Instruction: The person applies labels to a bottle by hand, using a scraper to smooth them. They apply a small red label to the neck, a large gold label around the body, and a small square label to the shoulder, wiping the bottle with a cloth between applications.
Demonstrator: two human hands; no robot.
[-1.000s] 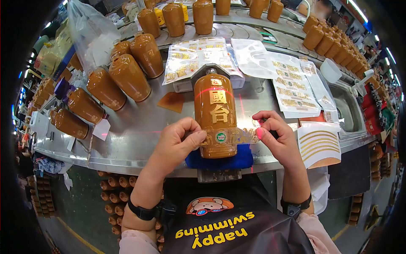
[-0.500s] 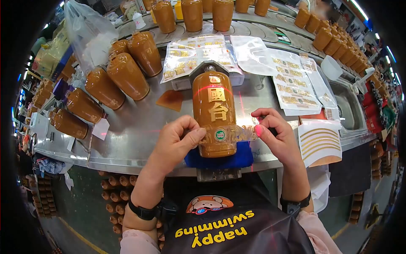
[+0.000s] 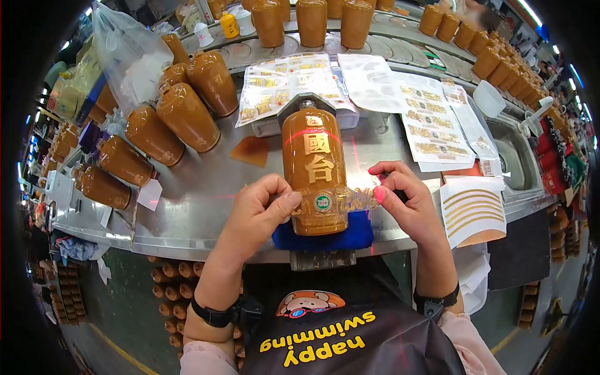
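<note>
A glossy brown bottle (image 3: pixel 314 140) with gold characters lies in a holder in front of me, its neck pointing away. Across its lower part stretches a clear decal strip (image 3: pixel 345 201) with gold ornament and a round green emblem. My left hand (image 3: pixel 265 203) pinches the strip's left end beside the bottle. The right end sits between thumb and finger of my right hand (image 3: pixel 400 195), held off the bottle's side. Beneath the bottle's base is a blue cloth (image 3: pixel 359 232). Red laser lines cross the bottle.
Several brown bottles (image 3: pixel 187 119) stand at the left beside a plastic bag (image 3: pixel 131 56). Decal sheets (image 3: pixel 284 87) lie behind the holder, with more decal sheets (image 3: pixel 431 122) at the right. A curved-stripe sheet (image 3: pixel 473 209) and a sink (image 3: pixel 519 156) are farther right. Bottles ride the conveyor (image 3: pixel 387 47) behind.
Both hands keep hold of the strip, in nearly the same place on the bottle. Along the conveyor at the back, the bottles have shifted to the right. The view has shifted slightly.
</note>
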